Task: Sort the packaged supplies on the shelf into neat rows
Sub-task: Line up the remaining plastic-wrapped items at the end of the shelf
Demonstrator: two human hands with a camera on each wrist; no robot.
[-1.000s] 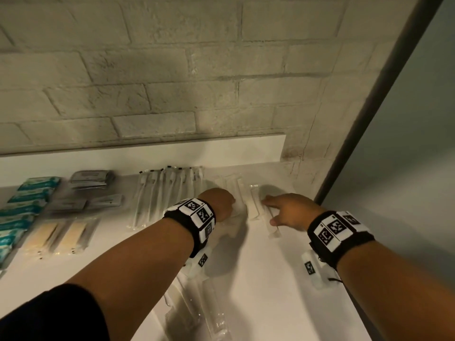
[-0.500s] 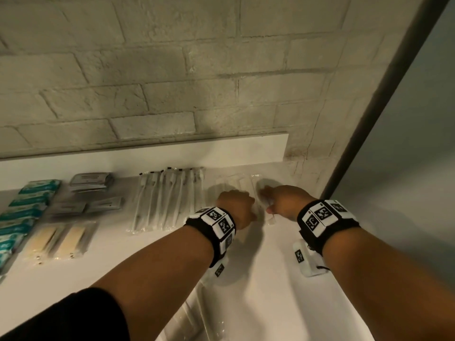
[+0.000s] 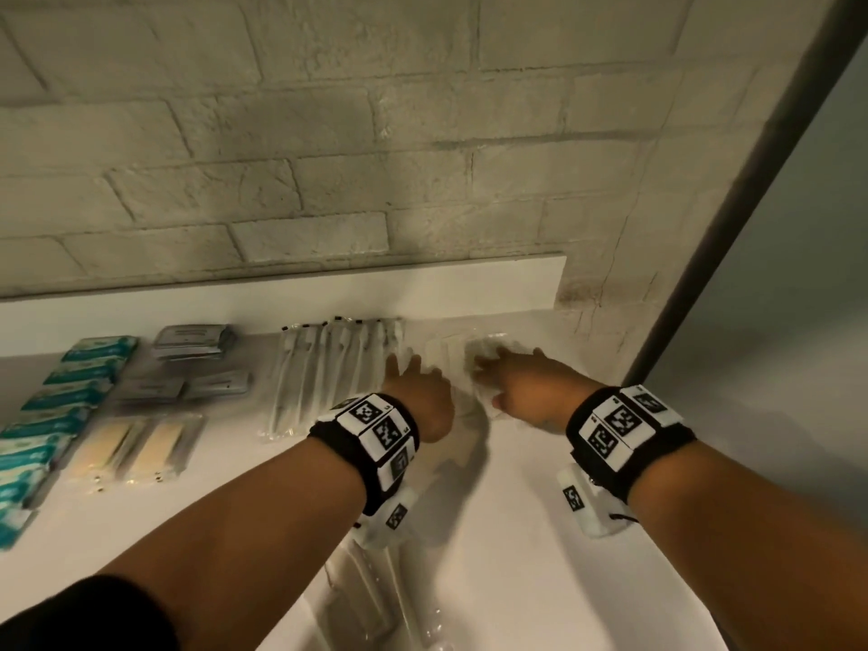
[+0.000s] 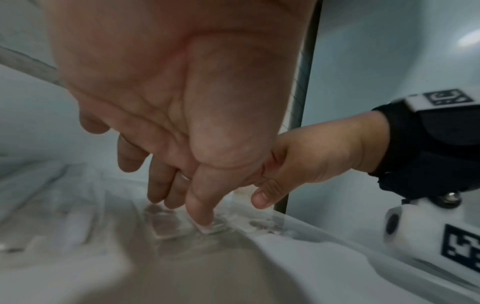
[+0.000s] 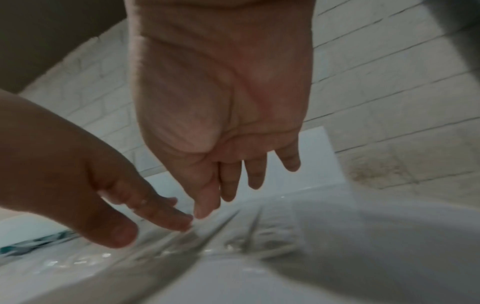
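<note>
Both hands reach to the back of the white shelf (image 3: pixel 540 533), near the brick wall (image 3: pixel 329 157). The left hand (image 3: pixel 418 397) is released, its straight fingers (image 4: pixel 200 205) pressing down on clear packets (image 3: pixel 446 357). The right hand (image 3: pixel 530 392) is released too, fingers spread flat, touching a clear packet (image 3: pixel 488 350) just beside the left one. To the left lie a neat row of long packets (image 3: pixel 329 373), then grey packs (image 3: pixel 192 343), tan packs (image 3: pixel 136 446) and teal packs (image 3: pixel 56 406).
</note>
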